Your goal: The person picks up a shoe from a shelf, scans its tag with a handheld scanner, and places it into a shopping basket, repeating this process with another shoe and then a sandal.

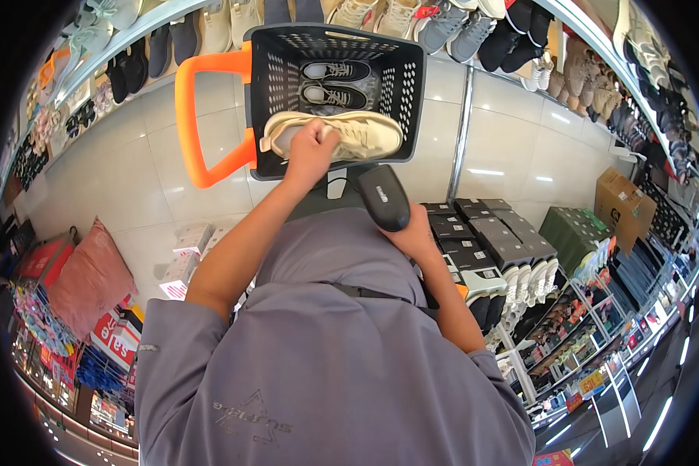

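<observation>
My left hand [312, 153] grips a cream lace-up sneaker [369, 136] at its collar, with the fingers curled into the opening. The sneaker is held sideways over the near side of a black perforated shopping basket [258, 93]. Inside the basket lies a pair of black sneakers with white laces, a black sneaker [335, 71] above another black sneaker [334, 96]. My right hand [413, 233] is closed around a black handheld barcode scanner [384, 198], just below the basket's near edge. Most of the scanner's handle is hidden behind its head and my hand.
An orange basket handle [190, 116] sticks out to the left. Shelves of shoes [186, 37] curve along the far side. Stacked black shoeboxes [489, 233] stand to my right, white boxes [180, 272] to my left. A pink cushion [93, 276] lies farther left.
</observation>
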Demonstrator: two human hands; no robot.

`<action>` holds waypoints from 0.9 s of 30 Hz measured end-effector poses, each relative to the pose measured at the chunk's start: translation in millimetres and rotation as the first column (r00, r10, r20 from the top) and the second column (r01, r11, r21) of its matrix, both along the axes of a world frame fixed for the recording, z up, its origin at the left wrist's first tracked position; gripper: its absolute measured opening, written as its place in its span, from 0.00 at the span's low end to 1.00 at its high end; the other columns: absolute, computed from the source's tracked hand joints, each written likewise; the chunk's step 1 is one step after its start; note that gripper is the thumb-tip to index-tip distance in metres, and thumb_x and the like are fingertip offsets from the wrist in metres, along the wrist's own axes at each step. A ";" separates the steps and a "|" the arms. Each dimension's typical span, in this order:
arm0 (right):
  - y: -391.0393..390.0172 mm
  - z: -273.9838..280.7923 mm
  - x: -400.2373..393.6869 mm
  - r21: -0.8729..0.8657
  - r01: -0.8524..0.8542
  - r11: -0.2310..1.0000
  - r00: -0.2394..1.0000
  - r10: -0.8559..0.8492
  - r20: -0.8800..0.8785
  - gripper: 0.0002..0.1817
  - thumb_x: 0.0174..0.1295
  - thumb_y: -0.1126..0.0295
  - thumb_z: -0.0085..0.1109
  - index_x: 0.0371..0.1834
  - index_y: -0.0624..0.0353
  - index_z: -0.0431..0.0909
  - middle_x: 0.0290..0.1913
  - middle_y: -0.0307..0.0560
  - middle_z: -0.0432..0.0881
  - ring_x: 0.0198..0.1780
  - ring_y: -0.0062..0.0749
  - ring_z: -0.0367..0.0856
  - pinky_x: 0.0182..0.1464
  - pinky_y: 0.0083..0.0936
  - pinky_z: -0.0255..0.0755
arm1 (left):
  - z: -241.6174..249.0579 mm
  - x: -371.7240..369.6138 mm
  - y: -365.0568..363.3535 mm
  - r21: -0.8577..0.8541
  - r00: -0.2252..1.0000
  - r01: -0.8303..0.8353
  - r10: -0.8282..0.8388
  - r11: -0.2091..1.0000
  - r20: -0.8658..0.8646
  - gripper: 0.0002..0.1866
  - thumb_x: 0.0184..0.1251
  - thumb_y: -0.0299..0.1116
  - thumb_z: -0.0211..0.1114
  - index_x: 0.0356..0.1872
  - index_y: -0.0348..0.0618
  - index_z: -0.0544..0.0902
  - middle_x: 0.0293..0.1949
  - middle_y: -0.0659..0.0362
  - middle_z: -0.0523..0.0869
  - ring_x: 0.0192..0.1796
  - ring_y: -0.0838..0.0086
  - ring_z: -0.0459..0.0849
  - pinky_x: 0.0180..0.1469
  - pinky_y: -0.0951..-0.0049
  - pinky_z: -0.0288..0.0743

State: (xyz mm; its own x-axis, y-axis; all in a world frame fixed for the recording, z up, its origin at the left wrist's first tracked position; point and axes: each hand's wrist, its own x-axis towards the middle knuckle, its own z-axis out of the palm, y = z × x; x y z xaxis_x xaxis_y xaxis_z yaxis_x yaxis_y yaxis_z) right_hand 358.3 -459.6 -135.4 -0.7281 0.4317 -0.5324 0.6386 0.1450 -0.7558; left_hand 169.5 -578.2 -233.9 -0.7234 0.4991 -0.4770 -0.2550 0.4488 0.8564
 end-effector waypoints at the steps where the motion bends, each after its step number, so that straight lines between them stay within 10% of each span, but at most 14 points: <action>1: 7.2 2.7 0.8 -0.008 -0.005 1.000 1.000 0.005 -0.006 0.19 0.44 0.70 0.73 0.38 0.67 0.80 0.32 0.53 0.85 0.34 0.36 0.83 0.41 0.28 0.75 | 16.2 3.2 4.8 -0.008 1.000 -0.005 0.005 1.000 -0.006 0.12 0.62 0.31 0.62 0.22 0.42 0.70 0.19 0.69 0.66 0.23 0.83 0.61 0.25 0.77 0.55; 9: 102.1 38.2 8.2 0.047 0.292 0.955 0.949 -0.296 0.107 0.17 0.49 0.64 0.75 0.34 0.65 0.81 0.30 0.40 0.84 0.32 0.20 0.79 0.38 0.24 0.74 | 131.5 3.9 32.1 0.127 0.852 0.486 -0.436 0.865 -0.290 0.11 0.57 0.26 0.63 0.23 0.35 0.69 0.18 0.53 0.68 0.19 0.63 0.63 0.23 0.68 0.60; 13: 132.1 36.1 2.2 -0.295 0.389 0.873 0.898 -0.431 -0.090 0.21 0.51 0.68 0.73 0.48 0.62 0.78 0.32 0.38 0.81 0.35 0.23 0.78 0.41 0.23 0.72 | 179.2 7.1 46.9 0.422 0.715 0.698 -0.533 0.578 -0.452 0.11 0.47 0.25 0.64 0.20 0.40 0.68 0.20 0.53 0.71 0.24 0.56 0.74 0.27 0.61 0.67; 20: 138.5 -7.1 35.1 -0.963 0.035 0.268 0.858 -0.503 -0.109 0.48 0.42 0.60 0.78 0.67 0.64 0.63 0.61 0.52 0.74 0.60 0.44 0.75 0.62 0.41 0.70 | 243.6 30.3 66.1 0.484 0.550 0.835 -0.390 0.261 -0.738 0.08 0.42 0.25 0.62 0.20 0.42 0.69 0.22 0.58 0.74 0.26 0.61 0.77 0.27 0.61 0.70; 27: 93.7 50.0 51.3 -0.919 -0.040 0.392 0.832 -0.496 -0.248 0.47 0.41 0.62 0.77 0.67 0.64 0.63 0.61 0.52 0.74 0.60 0.44 0.75 0.63 0.41 0.70 | 255.5 29.2 46.3 0.392 0.495 0.861 -0.361 0.324 -0.790 0.08 0.48 0.29 0.65 0.22 0.42 0.72 0.26 0.58 0.74 0.29 0.64 0.76 0.28 0.65 0.70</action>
State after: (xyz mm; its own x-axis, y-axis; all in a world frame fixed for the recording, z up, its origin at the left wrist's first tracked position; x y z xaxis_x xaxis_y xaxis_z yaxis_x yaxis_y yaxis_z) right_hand 409.6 -365.8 -85.4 -0.9176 0.1181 -0.3795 0.1077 -0.8452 -0.5235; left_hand 198.7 -532.0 21.6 0.0168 0.8399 0.5426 0.3582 -0.5117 0.7809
